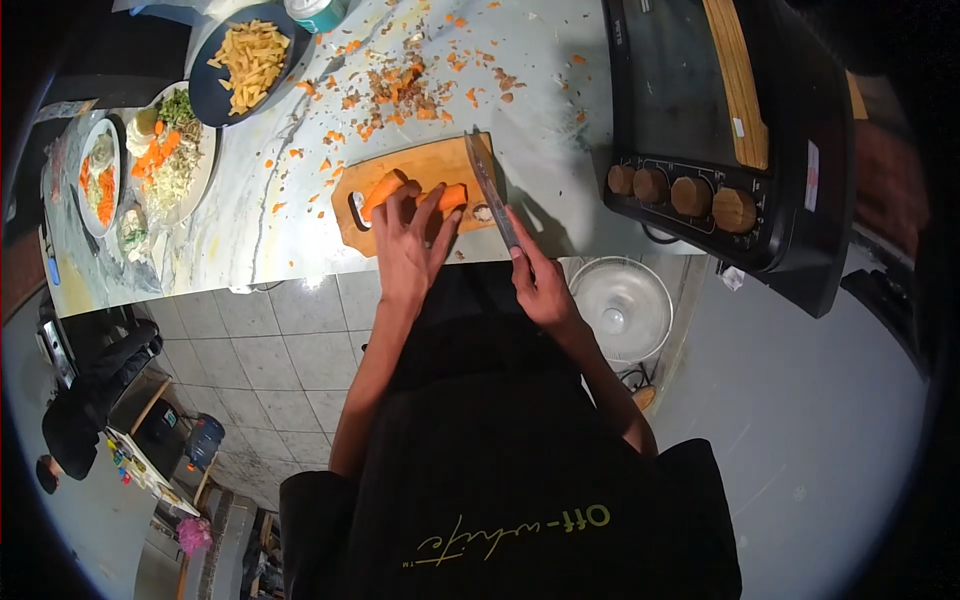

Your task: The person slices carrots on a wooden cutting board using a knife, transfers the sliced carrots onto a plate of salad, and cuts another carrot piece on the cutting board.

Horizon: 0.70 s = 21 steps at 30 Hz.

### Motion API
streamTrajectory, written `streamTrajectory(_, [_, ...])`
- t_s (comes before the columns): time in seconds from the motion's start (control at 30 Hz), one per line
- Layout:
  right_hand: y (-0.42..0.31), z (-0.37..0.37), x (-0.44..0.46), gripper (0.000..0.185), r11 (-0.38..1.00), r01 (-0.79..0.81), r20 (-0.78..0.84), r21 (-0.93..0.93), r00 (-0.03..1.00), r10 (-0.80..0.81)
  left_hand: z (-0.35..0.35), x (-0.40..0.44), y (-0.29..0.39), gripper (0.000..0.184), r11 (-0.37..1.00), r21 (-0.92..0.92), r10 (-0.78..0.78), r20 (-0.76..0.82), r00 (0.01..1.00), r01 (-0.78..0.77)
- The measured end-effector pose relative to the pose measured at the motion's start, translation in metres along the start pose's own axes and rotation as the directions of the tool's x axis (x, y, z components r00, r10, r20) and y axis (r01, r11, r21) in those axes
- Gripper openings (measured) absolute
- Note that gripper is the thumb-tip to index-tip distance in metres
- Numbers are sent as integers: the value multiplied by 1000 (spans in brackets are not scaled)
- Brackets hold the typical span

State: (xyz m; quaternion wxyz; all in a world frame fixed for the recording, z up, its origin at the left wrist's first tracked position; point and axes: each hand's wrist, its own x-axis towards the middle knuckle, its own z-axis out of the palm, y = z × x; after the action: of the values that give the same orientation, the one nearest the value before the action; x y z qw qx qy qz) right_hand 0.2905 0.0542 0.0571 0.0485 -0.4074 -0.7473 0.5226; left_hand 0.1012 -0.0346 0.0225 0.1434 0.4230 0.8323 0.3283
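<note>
A wooden cutting board (430,158) lies near the front edge of the marbled table, with peeled orange carrot pieces (453,197) across it. My left hand (405,245) reaches over the board, its fingers bent down and gripping the carrot. In my right hand (541,285) is the handle of a kitchen knife (484,178). The blade points away from me along the board's right end, apart from the carrot. Beside the blade sits a small pale round bit (483,213), too small to identify.
Carrot peelings (400,92) are scattered behind the board. At left stand a dark bowl of cut yellow sticks (250,65), a plate of chopped vegetables (205,165) and a smaller oval plate (88,205). A black oven (690,130) occupies the right. Below the edge is a round strainer-like basket (620,345).
</note>
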Motion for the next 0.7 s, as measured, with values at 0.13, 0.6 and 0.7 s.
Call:
streamTrajectory(0.13, [-5, 5, -5, 56, 974, -207, 121, 86, 973, 196, -3, 11, -4, 42, 988, 83, 131, 14, 991, -131])
streamTrajectory(0.6, [0, 29, -11, 54, 984, -1, -46, 178, 999, 9, 9, 16, 19, 29, 954, -226, -176, 103, 979, 195])
streamTrajectory(0.7, [8, 32, -13, 53, 987, 49, -61, 153, 997, -40, 12, 18, 16, 29, 949, -236, -193, 85, 978, 208])
